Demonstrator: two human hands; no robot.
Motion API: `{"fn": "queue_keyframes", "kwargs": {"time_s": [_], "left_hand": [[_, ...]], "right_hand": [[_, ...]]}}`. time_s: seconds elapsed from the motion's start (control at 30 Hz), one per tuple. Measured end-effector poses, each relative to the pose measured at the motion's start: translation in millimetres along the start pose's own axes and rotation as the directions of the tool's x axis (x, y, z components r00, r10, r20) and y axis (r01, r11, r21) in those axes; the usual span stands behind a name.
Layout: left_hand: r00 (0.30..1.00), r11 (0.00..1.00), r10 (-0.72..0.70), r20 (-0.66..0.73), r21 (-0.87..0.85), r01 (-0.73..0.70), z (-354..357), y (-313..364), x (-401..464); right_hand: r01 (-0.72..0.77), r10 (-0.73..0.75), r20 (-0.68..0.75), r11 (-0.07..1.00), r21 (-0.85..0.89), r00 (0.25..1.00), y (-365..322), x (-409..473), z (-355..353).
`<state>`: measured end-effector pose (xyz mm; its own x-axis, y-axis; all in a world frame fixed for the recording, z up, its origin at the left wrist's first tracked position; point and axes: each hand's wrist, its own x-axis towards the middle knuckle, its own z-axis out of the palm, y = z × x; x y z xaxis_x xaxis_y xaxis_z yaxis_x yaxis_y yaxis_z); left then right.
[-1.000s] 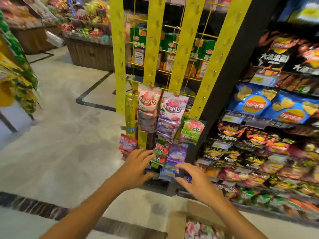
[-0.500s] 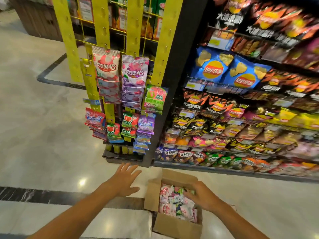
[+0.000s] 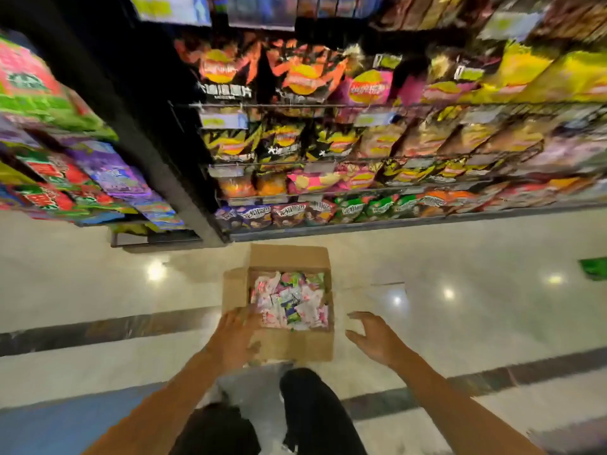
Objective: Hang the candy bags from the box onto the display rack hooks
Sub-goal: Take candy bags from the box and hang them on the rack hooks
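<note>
An open cardboard box stands on the shiny floor, full of small pink, white and green candy bags. My left hand rests on the box's near left corner, its fingers over the rim; the blur hides any grip. To the right of the box my right hand hovers with spread fingers, apart from the cardboard and holding nothing. The display rack is at the left edge, hung with purple, red and green candy bags.
Shelves of chip bags fill the back and right, ending just behind the box. My dark trouser legs are right below the box. A green marking lies on the floor at far right. The whole view is motion-blurred.
The view dropped from the rack to the box. My right hand came out of the box to its right side, and my left hand came down onto the box's near left corner.
</note>
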<state>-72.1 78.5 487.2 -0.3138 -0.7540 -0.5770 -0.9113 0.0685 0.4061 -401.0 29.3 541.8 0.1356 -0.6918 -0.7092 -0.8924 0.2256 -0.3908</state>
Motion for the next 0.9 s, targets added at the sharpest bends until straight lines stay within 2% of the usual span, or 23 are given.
{"fn": "queue_keyframes", "kwargs": {"time_s": [0.2, 0.4, 0.5, 0.67, 0.9], "left_hand": [[0.999, 0.995, -0.035, 0.018, -0.088, 0.037, 70.7, -16.2, 63.0], [0.993, 0.999, -0.021, 0.115, 0.044, 0.016, 171.2, -88.0, 147.7], [0.988, 0.999, -0.018, 0.153, 0.037, 0.012, 225.9, -124.7, 189.2], [0.976, 0.999, 0.024, 0.216, -0.034, -0.017, 291.6, -176.4, 258.6], [0.979, 0.995, 0.010, 0.206, -0.101, 0.011, 353.1, -221.5, 360.8]], "right_hand": [[-0.066, 0.064, 0.102, 0.998, 0.018, 0.993, 63.0, 82.7, 55.2], [-0.148, 0.140, 0.135, 0.987, 0.054, 0.981, 124.0, 192.3, 161.8], [-0.167, 0.153, 0.131, 0.981, 0.102, 0.979, 151.3, 248.5, 224.7], [-0.046, 0.016, 0.139, 0.975, 0.219, 0.990, 175.9, 351.0, 317.1], [-0.022, 0.001, 0.161, 0.991, 0.131, 0.987, 180.9, 483.4, 400.8]]}}
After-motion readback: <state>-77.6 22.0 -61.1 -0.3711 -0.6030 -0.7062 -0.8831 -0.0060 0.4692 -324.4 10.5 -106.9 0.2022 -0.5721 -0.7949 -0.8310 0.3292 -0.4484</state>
